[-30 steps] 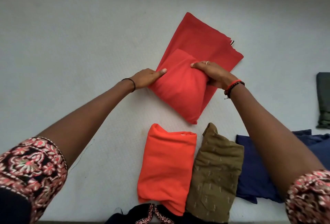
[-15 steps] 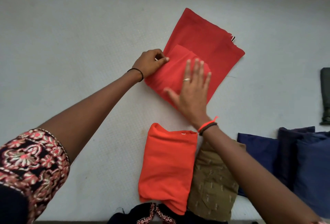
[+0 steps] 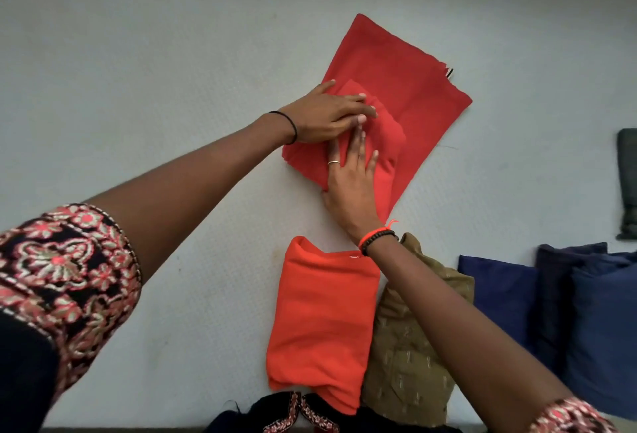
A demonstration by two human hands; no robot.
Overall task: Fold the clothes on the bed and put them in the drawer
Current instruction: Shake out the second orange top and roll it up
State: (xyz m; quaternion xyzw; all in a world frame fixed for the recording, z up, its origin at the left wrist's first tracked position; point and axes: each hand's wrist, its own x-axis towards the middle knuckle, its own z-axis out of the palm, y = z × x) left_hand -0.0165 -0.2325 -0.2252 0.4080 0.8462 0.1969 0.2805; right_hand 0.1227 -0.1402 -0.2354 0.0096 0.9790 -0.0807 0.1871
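A red garment (image 3: 410, 94) lies partly folded on the white bed (image 3: 138, 70), its near end doubled over onto itself. My left hand (image 3: 327, 115) lies flat on the folded part with fingers straight, pressing it down. My right hand (image 3: 351, 177) also presses flat on the fold from the near side, fingers spread, its fingertips touching the left hand's. Closer to me sit a folded orange garment (image 3: 320, 322) and a folded olive patterned garment (image 3: 410, 356), side by side.
Folded navy blue clothes (image 3: 551, 301) lie at the right. A dark green folded piece (image 3: 627, 184) sits at the far right edge. A black garment with embroidered trim (image 3: 296, 415) lies at the bed's near edge.
The left hand went from pinching the fold's left edge to lying flat on top. The right hand slid left along the fold and now meets the left hand.
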